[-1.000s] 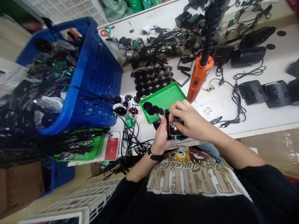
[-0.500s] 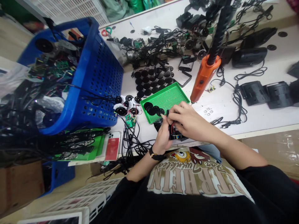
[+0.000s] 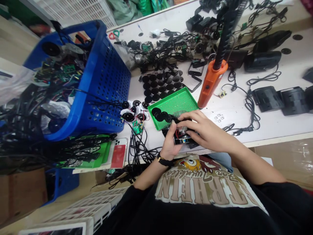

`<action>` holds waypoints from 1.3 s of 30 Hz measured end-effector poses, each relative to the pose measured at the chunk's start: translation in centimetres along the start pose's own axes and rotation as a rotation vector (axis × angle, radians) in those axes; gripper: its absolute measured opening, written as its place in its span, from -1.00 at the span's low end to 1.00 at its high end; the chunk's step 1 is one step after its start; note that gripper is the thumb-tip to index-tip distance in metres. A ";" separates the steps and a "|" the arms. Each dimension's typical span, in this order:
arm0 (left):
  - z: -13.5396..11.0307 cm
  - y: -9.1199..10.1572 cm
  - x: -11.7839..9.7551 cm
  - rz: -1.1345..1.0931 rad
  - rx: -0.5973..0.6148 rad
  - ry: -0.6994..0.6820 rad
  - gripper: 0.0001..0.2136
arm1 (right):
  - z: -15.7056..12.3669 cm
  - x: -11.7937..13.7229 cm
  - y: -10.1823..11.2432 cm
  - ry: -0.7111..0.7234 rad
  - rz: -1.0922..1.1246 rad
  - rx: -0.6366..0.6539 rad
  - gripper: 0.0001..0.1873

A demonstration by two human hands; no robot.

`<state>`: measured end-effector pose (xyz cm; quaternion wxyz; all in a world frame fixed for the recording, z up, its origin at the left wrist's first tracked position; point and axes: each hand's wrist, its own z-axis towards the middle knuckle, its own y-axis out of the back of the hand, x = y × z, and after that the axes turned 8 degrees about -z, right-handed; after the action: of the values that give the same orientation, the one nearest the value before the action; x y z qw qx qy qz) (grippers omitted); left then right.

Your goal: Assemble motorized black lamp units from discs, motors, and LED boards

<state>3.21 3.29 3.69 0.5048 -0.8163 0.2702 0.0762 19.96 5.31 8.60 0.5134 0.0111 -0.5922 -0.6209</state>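
My left hand (image 3: pixel 171 143) grips the near left side of a black device housing (image 3: pixel 182 140), thumb along its edge. Red wires and a pale part show inside the housing. My right hand (image 3: pixel 199 129) reaches over the housing from the right, its bent fingers pressed on the parts within. What lies under those fingertips is partly hidden. Just beyond the housing sits a green perforated tray (image 3: pixel 183 98), with several black discs (image 3: pixel 158 114) at its left end. An orange electric screwdriver (image 3: pixel 211 83) hangs upright on a black coiled cord, right of the tray.
A blue basket (image 3: pixel 110 75) full of circuit boards and cables stands at left. Speaker-like parts with red wires (image 3: pixel 134 111) lie beside it. Behind the tray is a sheet of black discs (image 3: pixel 161 85). Black housings (image 3: pixel 266 99) and cables lie at right; a phone (image 3: pixel 119 153) rests at the near edge.
My right hand's fingers have spread a little and shifted slightly right and down. The housing has tipped, showing more of its inside. My left hand keeps its hold.
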 end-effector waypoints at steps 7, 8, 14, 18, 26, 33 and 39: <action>-0.5 -0.5 -0.5 0.067 -0.006 0.080 -0.62 | -2.1 -1.6 -1.1 -0.262 0.246 -0.344 -0.62; -0.6 -0.6 -0.5 0.075 0.000 0.085 -0.61 | -2.4 -1.8 -1.3 -0.304 0.279 -0.365 -0.65; -0.7 -0.5 -0.4 0.081 0.017 0.078 -0.62 | -3.1 -1.9 -2.7 -0.434 0.468 -0.425 -0.73; -0.9 -0.7 -0.3 0.107 0.033 0.050 -0.63 | -2.8 -2.0 -3.8 -0.537 0.681 -0.445 -0.60; -1.8 -0.5 0.3 0.145 0.023 -0.118 -0.59 | -1.9 -1.3 -5.0 -0.637 1.021 -0.231 -0.39; -2.5 -0.4 0.8 0.167 0.083 -0.196 -0.41 | -1.4 0.1 -4.5 -0.502 1.006 -0.074 -0.37; -2.6 -0.1 1.2 0.165 0.125 -0.239 -0.36 | -1.5 0.6 -4.6 -0.500 0.967 -0.121 -0.43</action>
<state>3.91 0.60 4.51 0.5753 -0.7434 0.2784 0.1972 17.74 2.76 5.08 0.5837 -0.4399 -0.5970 -0.3308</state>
